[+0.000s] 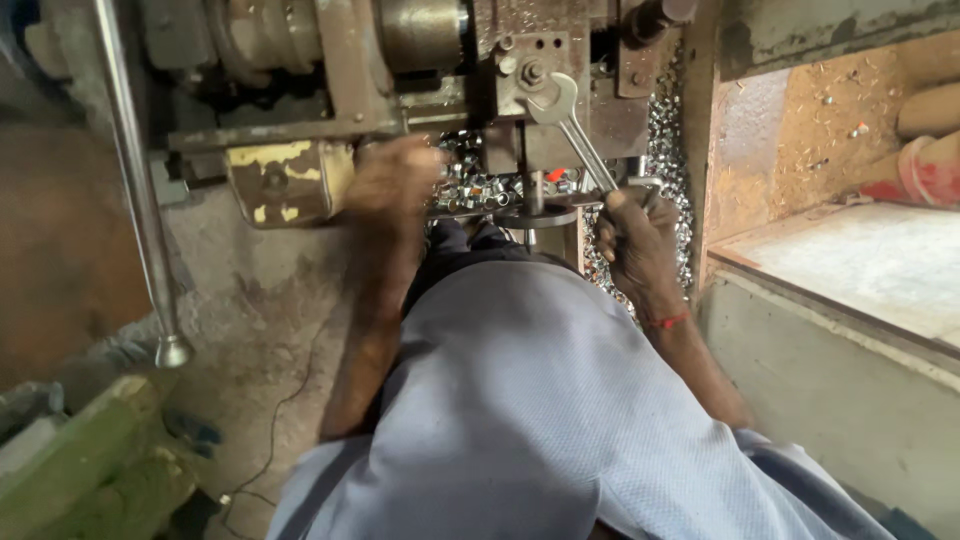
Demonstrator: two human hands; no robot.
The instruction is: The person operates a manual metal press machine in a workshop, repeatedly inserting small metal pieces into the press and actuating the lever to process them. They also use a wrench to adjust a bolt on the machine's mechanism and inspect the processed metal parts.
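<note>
Oily machine metal fills the background, where the right hand (638,240) closes its grip on a wrench (565,125) seated on a bolt (532,72), which may slip off, while the blurred left hand (392,178), grip unclear, touches small nuts (480,185).

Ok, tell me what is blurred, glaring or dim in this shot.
Head view: the left hand is smeared by motion blur over the small shiny metal parts; the right hand gripping the spanner is sharper. Daylight washes out the pale ledge at right, while the machine body up top sits in dim shadow. The wide lens bends the steel rod at left.
</note>
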